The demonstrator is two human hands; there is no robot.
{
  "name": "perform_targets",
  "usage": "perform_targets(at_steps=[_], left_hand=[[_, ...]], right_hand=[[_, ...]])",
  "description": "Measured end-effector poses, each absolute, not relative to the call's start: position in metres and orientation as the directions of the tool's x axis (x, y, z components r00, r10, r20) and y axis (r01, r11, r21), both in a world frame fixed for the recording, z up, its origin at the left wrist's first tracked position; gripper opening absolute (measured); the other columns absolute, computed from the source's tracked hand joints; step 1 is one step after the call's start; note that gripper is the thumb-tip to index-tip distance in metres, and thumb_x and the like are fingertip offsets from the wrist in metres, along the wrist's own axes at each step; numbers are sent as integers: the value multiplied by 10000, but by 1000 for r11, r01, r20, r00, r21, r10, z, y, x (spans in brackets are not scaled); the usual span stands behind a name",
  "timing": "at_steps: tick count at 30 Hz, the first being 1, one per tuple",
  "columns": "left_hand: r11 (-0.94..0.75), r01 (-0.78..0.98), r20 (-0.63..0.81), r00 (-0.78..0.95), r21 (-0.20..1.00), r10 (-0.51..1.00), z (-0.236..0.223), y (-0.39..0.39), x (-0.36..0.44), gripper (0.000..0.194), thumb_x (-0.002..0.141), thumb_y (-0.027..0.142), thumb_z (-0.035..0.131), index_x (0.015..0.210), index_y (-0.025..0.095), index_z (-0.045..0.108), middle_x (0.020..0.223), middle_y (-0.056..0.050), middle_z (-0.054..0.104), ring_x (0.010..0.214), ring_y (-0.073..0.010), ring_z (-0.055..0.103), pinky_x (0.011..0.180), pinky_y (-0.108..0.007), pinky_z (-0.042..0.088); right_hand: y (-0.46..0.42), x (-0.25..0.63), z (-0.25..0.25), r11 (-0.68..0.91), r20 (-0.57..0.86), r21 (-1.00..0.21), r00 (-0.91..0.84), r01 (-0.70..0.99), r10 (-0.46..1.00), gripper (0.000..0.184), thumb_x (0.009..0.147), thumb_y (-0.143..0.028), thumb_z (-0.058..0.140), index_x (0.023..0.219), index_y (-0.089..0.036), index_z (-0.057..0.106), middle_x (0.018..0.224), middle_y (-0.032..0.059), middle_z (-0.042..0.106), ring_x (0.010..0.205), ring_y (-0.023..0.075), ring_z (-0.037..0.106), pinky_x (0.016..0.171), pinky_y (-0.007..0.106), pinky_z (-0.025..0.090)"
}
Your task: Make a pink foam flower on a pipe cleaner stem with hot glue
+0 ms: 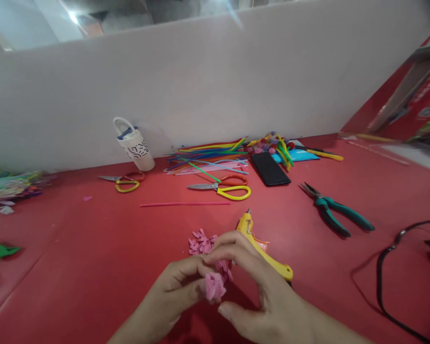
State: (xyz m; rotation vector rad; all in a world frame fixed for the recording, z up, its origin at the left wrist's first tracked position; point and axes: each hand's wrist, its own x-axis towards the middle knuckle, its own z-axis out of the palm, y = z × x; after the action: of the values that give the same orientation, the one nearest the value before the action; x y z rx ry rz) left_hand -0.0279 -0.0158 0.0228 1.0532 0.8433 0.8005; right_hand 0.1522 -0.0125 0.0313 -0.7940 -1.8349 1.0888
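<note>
A small pink fuzzy flower (215, 286) is pinched between the thumb and fingers of my left hand (177, 291). My right hand (261, 282) curves over the flower with its thumb and fingers apart; the fingertips come close to my left fingers, and I cannot tell if they touch. Behind my hands lie several cut pink fuzzy pieces (201, 242), partly hidden by my right hand. A yellow glue gun (270, 258) rests on the red table just beyond my right hand, its nozzle pointing away.
One pink stem (184, 204) lies ahead, near scissors (232, 187) and a second pair (127, 184). Farther back are colored pipe cleaners (208, 157), a black phone (270, 168) and a white cup (139, 150). Pliers (331, 210) and a black cable (380, 272) lie right.
</note>
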Motion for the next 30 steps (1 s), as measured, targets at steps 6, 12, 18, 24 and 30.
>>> perform_targets(at_steps=[6,12,18,24,30], left_hand=[[338,-391,-189,372,856,909,13,-15,-18,123,675,292,734,628,186,693,838,-20,557,814,-158,507,777,-260,395],[244,-360,-136,301,901,944,12,-16,-19,105,736,234,680,639,212,713,1329,-20,392,1159,-252,409,959,-361,346],[142,-250,-46,354,958,934,14,-17,-17,112,693,258,717,598,199,719,1248,-70,483,1173,-286,411,980,-382,320],[-90,-155,117,176,984,978,14,-19,-15,293,665,159,719,929,268,654,1088,-60,559,1015,-226,510,870,-305,393],[-358,126,350,82,925,933,21,-29,-15,382,605,110,728,953,263,686,926,-73,608,898,-262,521,807,-323,388]], right_hand=[[-11,143,26,337,317,-941,-261,32,912,230,661,-30,539,799,-213,523,823,-9,498,766,128,494,703,245,413],[-11,140,20,-163,-83,-978,-484,-127,871,130,789,-272,563,879,-195,615,692,-23,524,574,95,467,558,225,401],[-12,138,18,-210,-72,-958,-546,-194,835,139,719,-276,644,659,-161,595,622,-45,505,569,74,434,555,190,366],[-10,143,20,199,168,-980,-423,30,890,128,778,-130,540,744,-194,646,733,11,650,709,141,584,684,243,453],[-8,147,14,324,255,-942,-444,87,859,139,795,-109,523,778,-202,625,760,15,640,731,142,590,697,249,458]])
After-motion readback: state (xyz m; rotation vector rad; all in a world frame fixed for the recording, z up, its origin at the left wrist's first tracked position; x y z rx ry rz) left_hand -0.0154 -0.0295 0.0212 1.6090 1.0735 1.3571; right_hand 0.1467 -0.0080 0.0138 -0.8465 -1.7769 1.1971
